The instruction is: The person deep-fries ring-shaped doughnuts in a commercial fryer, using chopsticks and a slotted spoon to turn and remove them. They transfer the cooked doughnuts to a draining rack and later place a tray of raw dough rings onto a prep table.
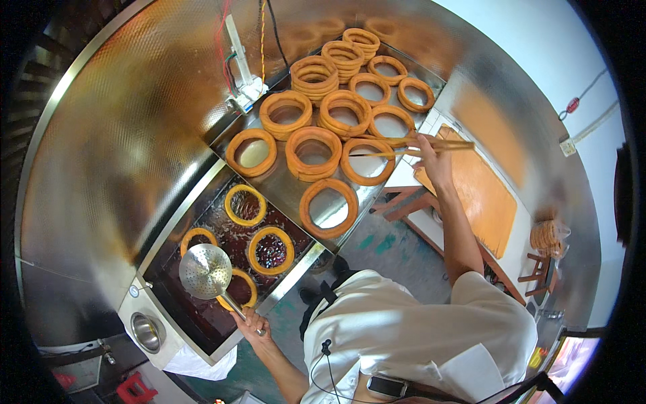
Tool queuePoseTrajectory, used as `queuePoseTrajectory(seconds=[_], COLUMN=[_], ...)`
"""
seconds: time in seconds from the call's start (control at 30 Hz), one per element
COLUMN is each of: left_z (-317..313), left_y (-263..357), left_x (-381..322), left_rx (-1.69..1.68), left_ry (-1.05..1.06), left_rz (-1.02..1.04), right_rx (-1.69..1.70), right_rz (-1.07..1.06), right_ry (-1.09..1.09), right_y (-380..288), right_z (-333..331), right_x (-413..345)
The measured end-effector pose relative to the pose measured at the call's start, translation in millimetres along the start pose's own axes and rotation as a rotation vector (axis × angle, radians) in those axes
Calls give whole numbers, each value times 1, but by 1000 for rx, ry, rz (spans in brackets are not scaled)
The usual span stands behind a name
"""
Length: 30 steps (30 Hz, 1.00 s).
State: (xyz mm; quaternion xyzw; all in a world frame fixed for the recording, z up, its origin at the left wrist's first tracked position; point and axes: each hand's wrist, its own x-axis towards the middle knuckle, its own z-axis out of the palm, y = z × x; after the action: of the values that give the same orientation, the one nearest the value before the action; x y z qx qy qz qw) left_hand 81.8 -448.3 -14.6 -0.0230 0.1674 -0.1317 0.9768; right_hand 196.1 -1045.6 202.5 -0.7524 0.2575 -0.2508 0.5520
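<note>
My left hand [253, 327] grips the handle of a perforated metal skimmer [205, 271], whose bowl hangs over the fryer of dark oil [176, 308]. Several yellow dough rings, one of them a fried dough ring [271, 269], float in the bubbling oil, two partly hidden by the skimmer. My right hand [433, 159] holds long wooden chopsticks [454, 145]. Their tips reach over a browned dough ring [348, 172] at the right side of the metal tray [277, 189]; whether they touch it I cannot tell. More browned rings lie singly and in stacks on the tray, such as a ring stack [314, 81].
A wooden board [479, 197] lies on the white worktop at right. Beside the fryer at lower left is a metal bowl [146, 332]. Wires and a metal bracket [247, 93] hang over the tray's back left. Bagged rings [547, 238] rest by a wooden stool [537, 275].
</note>
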Motion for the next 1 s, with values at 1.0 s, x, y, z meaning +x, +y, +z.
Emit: queuePoseTrajectory(seconds=[1.0], left_z=[-14], left_y=[32], left_x=[-20], left_rx=[129], left_ry=[76], left_rz=[5], right_rx=[-45], right_rz=[-40], right_ry=[-206], right_y=[58], right_z=[42], right_x=[47])
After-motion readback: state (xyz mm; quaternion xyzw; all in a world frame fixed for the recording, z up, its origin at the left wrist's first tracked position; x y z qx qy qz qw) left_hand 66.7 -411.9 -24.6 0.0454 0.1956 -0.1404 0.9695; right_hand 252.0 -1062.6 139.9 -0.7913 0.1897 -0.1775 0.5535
